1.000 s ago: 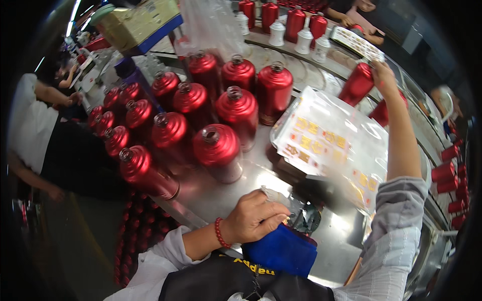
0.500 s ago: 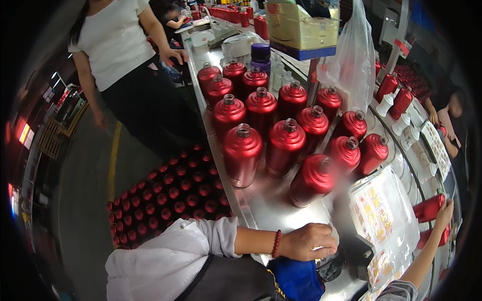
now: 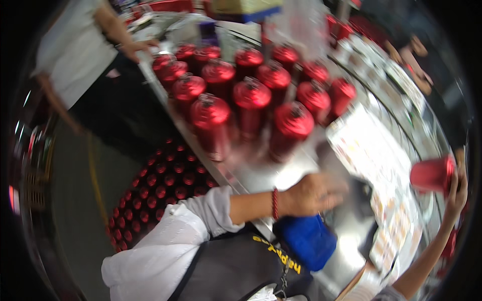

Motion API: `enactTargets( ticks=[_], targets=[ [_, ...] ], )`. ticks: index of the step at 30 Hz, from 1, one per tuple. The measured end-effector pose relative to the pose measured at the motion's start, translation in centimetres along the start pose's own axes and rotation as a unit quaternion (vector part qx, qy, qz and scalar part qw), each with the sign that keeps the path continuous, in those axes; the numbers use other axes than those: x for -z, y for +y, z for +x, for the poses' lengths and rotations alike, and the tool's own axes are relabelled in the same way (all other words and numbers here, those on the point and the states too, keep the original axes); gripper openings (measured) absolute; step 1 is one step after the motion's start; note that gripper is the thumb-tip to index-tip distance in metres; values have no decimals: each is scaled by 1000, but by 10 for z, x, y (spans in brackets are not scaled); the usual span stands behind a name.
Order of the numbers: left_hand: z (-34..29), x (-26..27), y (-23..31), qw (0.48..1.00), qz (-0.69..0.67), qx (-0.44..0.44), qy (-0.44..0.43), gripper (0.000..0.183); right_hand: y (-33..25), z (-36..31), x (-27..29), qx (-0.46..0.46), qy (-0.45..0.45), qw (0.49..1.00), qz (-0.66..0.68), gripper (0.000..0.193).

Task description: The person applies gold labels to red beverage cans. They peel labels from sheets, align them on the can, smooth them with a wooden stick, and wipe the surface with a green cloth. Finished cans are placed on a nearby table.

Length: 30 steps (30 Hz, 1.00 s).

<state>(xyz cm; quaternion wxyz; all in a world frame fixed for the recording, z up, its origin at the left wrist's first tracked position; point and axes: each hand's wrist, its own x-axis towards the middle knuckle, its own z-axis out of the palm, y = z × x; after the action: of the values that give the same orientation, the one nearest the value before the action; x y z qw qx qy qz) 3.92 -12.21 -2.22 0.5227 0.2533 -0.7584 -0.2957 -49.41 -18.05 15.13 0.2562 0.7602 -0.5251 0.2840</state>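
My right hand (image 3: 458,188) grips a glossy red bottle (image 3: 431,175) at the far right, fingers wrapped round one end; the bottle lies sideways in the air over the conveyor. My left hand (image 3: 314,194) is over the metal table, just above a blue cloth-like bundle (image 3: 307,243). Its fingers look curled but motion smears them, and whether they hold anything does not show. Ahead of it several red bottles (image 3: 251,98) stand upright with bare necks. Between my hands lies a sheet of printed labels (image 3: 374,143), its shiny surface blurred.
Many red bottles (image 3: 160,190) stand packed on the floor left of the metal table's edge (image 3: 173,113). A person in a white top (image 3: 75,50) stands beside the table. A conveyor (image 3: 396,108) curves along the right, another person (image 3: 414,65) beyond it. A yellow-and-blue box (image 3: 246,7) is at the back.
The view has shifted, with the standing bottles now further left and higher. My right hand has raised a red bottle from the conveyor's level. My left hand has moved slightly and is blurred.
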Motion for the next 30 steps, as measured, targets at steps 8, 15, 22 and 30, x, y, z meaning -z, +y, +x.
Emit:
enactTargets(
  ticks=[8, 15, 22, 30],
  targets=[
    [42, -11, 59, 851, -436, 185, -226, 88, -291, -25, 10, -205, -73, 741, 636, 18],
    [2, -15, 61, 711, -547, 417, -148, 43, -367, -109, -41, -450, -58, 617, 643, 46],
    [16, -26, 44, 747, -499, 422, -122, 46, -370, -116, -49, -458, -80, 660, 590, 46],
    [21, -33, 48, 778, -456, 408, -140, 38, -364, -127, -52, -467, -82, 668, 574, 49]
  ],
)
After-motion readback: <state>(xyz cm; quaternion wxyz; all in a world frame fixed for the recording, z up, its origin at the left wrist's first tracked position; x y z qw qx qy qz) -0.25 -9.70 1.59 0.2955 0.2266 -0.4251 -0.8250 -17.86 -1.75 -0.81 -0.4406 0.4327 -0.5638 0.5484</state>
